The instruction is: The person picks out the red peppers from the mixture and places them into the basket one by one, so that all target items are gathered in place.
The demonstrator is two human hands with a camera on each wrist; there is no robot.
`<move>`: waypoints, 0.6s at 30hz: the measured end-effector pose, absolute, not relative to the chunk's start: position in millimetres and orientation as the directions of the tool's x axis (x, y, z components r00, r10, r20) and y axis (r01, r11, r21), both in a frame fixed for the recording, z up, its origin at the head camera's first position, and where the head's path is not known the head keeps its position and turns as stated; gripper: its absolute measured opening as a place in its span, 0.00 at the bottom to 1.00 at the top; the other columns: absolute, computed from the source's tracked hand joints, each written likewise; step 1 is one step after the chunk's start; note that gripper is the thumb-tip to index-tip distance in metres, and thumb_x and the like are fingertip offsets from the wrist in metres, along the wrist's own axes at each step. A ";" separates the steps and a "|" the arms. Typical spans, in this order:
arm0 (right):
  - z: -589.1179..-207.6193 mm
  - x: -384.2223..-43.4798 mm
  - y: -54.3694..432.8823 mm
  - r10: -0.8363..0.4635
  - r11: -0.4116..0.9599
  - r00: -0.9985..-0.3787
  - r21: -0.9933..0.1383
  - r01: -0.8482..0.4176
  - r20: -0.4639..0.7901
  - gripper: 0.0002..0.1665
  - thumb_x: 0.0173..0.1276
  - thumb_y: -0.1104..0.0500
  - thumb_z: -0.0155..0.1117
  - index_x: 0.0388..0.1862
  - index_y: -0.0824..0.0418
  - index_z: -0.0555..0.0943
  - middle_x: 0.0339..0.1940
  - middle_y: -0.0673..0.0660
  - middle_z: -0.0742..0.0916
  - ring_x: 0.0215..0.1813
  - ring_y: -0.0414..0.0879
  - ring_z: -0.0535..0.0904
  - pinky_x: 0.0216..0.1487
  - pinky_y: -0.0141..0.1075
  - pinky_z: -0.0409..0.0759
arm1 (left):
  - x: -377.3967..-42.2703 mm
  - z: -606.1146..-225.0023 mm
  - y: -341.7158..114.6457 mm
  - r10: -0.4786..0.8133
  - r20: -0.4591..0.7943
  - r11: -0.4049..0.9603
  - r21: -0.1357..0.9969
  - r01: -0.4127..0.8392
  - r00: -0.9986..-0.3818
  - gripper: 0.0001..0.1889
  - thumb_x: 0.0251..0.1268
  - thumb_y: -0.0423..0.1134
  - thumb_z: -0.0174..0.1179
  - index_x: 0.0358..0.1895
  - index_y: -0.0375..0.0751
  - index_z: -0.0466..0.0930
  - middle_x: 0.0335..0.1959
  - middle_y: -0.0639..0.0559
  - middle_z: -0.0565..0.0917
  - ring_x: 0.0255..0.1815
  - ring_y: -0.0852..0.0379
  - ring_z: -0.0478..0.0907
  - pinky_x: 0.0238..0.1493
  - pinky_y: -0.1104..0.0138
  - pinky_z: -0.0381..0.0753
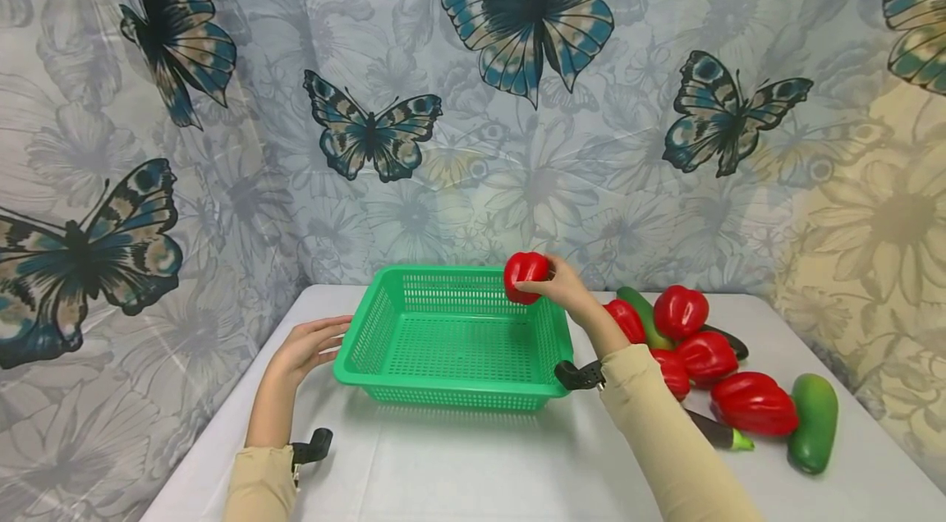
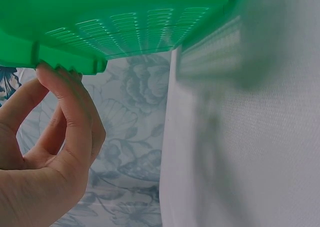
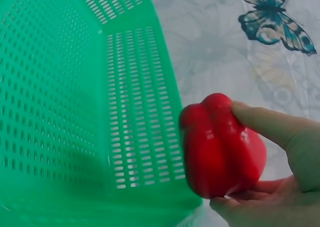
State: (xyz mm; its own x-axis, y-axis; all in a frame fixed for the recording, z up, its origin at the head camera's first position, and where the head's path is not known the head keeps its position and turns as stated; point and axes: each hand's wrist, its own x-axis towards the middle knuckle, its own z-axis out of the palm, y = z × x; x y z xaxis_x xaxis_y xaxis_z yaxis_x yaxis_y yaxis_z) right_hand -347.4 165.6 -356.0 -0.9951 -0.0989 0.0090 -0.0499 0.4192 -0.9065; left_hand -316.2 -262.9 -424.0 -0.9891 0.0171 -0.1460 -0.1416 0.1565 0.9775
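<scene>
Left sleeve and right sleeve, beige, nearest the head camera; beyond their cuffs, one black left wrist device and one black right wrist device. Left hand: fingers loosely extended, slightly parted, their tips touching the left rim of the basket. Right hand: narrowed about one item, a glossy red bell pepper, pinched between thumb and fingers. Position of this pepper: raised by the back right corner of the basket, near the rim; whether it touches the rim cannot be told. Green basket: plastic, rectangular, slatted walls, perforated floor, set at mid-table between the hands. White tablecloth: covering the table. Grouped on the cloth to the right, partly behind the right forearm: five further red peppers, some touching one another; one dark eggplant with a pale green end, at the near side of the group; one stout green vegetable at the far right; one longer green vegetable at the back; one dark vegetable, mostly hidden behind peppers. Backdrop: grey floral fabric printed with blue and tan butterflies.
</scene>
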 end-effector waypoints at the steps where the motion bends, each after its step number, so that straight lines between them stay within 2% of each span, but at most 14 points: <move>1: -356.1 -347.9 165.0 -0.097 0.417 -0.995 -0.908 -0.040 -0.001 0.50 0.65 0.55 0.67 0.77 0.69 0.52 0.72 0.70 0.67 0.72 0.64 0.64 0.69 0.56 0.69 | -316.3 -424.2 -262.9 0.018 -0.146 0.156 0.978 -0.142 -0.989 0.31 0.65 0.47 0.65 0.67 0.34 0.71 0.51 0.59 0.83 0.49 0.61 0.82 0.47 0.67 0.83; 6: -359.0 -350.8 161.6 -0.091 0.427 -0.995 -0.904 -0.011 -0.031 0.51 0.64 0.54 0.67 0.76 0.70 0.51 0.72 0.71 0.68 0.72 0.64 0.64 0.69 0.55 0.69 | -315.9 -424.2 -262.9 0.021 -0.149 0.160 0.977 -0.144 -0.989 0.31 0.65 0.48 0.65 0.67 0.35 0.72 0.52 0.59 0.82 0.49 0.62 0.82 0.47 0.68 0.83; 12: -364.8 -354.8 158.2 -0.086 0.437 -0.996 -0.899 -0.010 -0.030 0.49 0.63 0.54 0.68 0.74 0.72 0.56 0.69 0.72 0.71 0.69 0.63 0.69 0.68 0.54 0.70 | -315.4 -423.3 -263.2 0.023 -0.150 0.170 0.975 -0.144 -0.988 0.31 0.66 0.48 0.63 0.67 0.34 0.71 0.57 0.54 0.80 0.51 0.60 0.82 0.52 0.64 0.82; 18: -369.3 -355.4 156.1 -0.093 0.425 -0.994 -0.905 0.006 -0.050 0.49 0.63 0.54 0.69 0.74 0.73 0.56 0.68 0.71 0.72 0.69 0.63 0.69 0.69 0.53 0.70 | -315.4 -423.1 -262.5 0.026 -0.147 0.165 0.976 -0.141 -0.989 0.30 0.67 0.46 0.62 0.68 0.33 0.70 0.55 0.55 0.81 0.51 0.59 0.82 0.53 0.63 0.82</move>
State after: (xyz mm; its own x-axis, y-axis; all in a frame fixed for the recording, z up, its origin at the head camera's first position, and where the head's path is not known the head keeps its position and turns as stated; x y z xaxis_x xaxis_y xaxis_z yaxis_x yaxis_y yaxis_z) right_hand -355.4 156.1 -369.3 -0.9944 -0.0928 -0.0497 0.0055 0.4255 -0.9050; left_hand -315.4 -262.5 -423.1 -0.9888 0.0259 -0.1472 -0.1410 0.1647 0.9762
